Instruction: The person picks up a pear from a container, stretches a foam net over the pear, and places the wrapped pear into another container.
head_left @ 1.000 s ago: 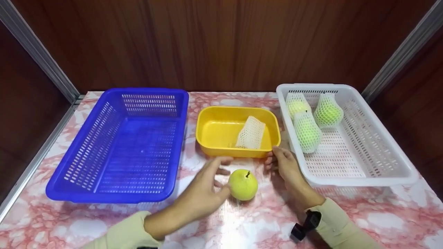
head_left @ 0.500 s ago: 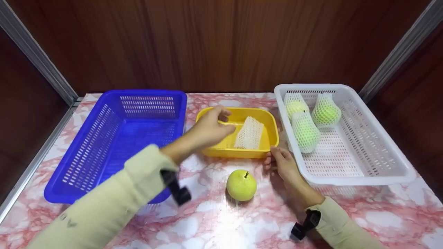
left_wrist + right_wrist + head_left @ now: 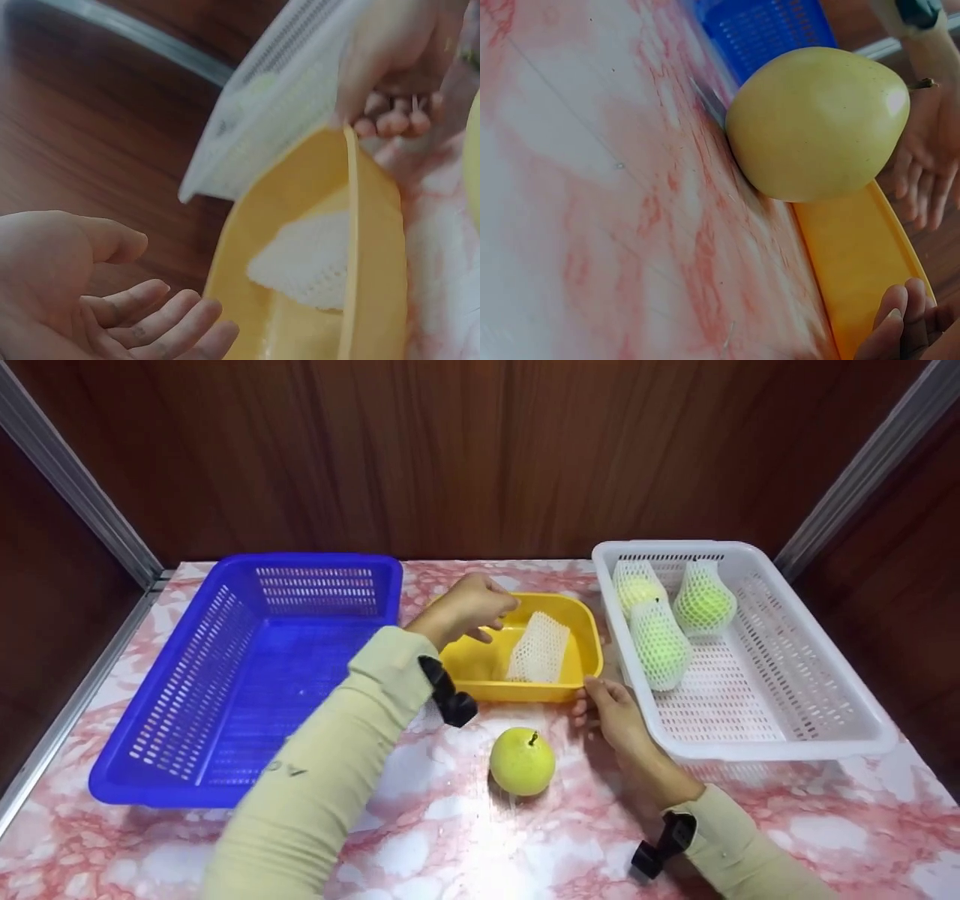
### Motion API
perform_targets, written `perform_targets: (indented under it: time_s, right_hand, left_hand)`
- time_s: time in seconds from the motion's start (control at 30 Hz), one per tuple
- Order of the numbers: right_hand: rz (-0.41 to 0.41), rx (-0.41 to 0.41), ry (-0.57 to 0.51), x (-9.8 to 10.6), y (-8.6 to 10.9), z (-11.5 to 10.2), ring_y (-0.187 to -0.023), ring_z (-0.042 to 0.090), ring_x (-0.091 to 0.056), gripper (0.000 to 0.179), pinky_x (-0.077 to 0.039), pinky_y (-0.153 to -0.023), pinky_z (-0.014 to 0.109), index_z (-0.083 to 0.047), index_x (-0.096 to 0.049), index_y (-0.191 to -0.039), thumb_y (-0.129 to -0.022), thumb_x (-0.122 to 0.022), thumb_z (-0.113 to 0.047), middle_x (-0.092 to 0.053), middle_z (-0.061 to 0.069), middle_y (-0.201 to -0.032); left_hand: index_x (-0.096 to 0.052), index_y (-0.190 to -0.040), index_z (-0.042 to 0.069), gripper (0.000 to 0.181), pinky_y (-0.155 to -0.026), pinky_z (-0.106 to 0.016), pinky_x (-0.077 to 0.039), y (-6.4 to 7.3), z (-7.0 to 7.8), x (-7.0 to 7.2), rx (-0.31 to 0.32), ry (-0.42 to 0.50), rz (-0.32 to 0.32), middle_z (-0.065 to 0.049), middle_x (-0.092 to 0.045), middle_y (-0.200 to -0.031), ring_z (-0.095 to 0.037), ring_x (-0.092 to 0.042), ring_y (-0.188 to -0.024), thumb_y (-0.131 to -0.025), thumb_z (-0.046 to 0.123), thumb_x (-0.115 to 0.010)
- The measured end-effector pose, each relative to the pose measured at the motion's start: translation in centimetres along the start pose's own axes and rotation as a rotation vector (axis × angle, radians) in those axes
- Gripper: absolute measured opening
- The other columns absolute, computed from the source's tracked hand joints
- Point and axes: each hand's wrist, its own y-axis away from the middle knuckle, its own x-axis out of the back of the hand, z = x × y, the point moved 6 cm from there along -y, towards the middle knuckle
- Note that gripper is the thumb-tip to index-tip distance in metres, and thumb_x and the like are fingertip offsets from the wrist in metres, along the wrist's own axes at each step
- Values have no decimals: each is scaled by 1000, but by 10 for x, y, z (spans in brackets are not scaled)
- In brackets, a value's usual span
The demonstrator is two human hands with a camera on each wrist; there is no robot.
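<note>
A yellow plastic box (image 3: 577,622) stands in the middle with a white foam fruit net (image 3: 538,649) lying inside it. Over the box's left part hovers my left hand (image 3: 472,604); in the left wrist view its fingers (image 3: 176,319) are loosely bent and hold nothing. My right hand (image 3: 616,712) holds the box's near right corner, thumb at the rim and the other fingers curled outside. A bare yellow-green pear (image 3: 523,761) stands on the table in front of the box, apart from both hands, its stem toward the box.
At the left is a blue plastic basket (image 3: 394,585) with nothing in it, partly behind the left sleeve. A white basket (image 3: 810,751) at the right contains three netted pears (image 3: 661,649). Wooden panels (image 3: 480,457) close off the back and sides.
My left hand has moved from beside the pear up and forward to above the yellow box. The right hand stays at the box corner, and the pear stays put.
</note>
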Motion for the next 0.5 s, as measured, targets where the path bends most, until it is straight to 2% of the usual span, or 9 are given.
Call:
perform_targets:
  time_s: [0.03,0.1,0.2,0.27,0.33,0.43,0.5]
  right_hand:
    - [0,-1,-1,0,0,0,-55,8,-58,33,-42,-46,20,-5,-61,-92,-111,-42,-23,-62,-2,-68]
    - [-3,-4,0,-1,-1,0,-56,8,-58,32,-42,-46,20,-4,-61,-92,-111,-42,-23,-62,-2,-69]
    - [-7,-10,0,-1,-1,0,-56,8,-58,32,-42,-47,20,-6,-60,-92,-111,-42,-23,-62,-2,-68]
    - [-11,-10,-3,-1,0,0,-55,7,-58,32,-42,-46,20,-6,-60,-91,-111,-42,-24,-61,-3,-67]
    - [-15,-9,-9,0,-1,-1,-55,7,-58,32,-42,-46,20,-8,-60,-90,-111,-42,-23,-61,-3,-67]
    - [-19,-7,-26,-1,0,-1,-54,7,-57,32,-42,-46,20,-8,-60,-89,-111,-43,-23,-61,-3,-67]
    - [-20,-9,-29,-2,0,0,-55,7,-57,31,-42,-46,20,-8,-59,-90,-111,-42,-23,-61,-3,-67]
  left_hand:
    - [-61,-101,4,14,-88,-39,-59,-4,-3,-1,24,-7,7,-5,-58,-100,-21,-59,-92,-100,18,-61]
    - [-59,-104,4,15,-87,-39,-60,-10,-10,-4,74,-31,12,-6,-59,-103,-23,-61,-96,-100,19,-61]
    - [-54,-127,1,34,-89,-40,-60,-18,-19,-8,150,-64,15,-10,-60,-122,-28,-63,-111,-101,21,-61]
    - [-46,-141,1,48,-90,-40,-59,-21,-23,-11,180,-75,17,-11,-58,-130,-30,-62,-116,-101,22,-61]
    - [-45,-144,3,50,-91,-40,-59,-23,-24,-15,199,-79,13,-11,-57,-129,-30,-61,-113,-101,24,-61]
    - [-51,-139,5,45,-91,-40,-58,-23,-26,-23,211,-114,-14,-11,-57,-117,-28,-61,-104,-101,27,-61]
    - [-57,-133,4,41,-91,-41,-58,-23,-27,-29,213,-146,-37,-13,-59,-115,-29,-62,-102,-101,28,-61]
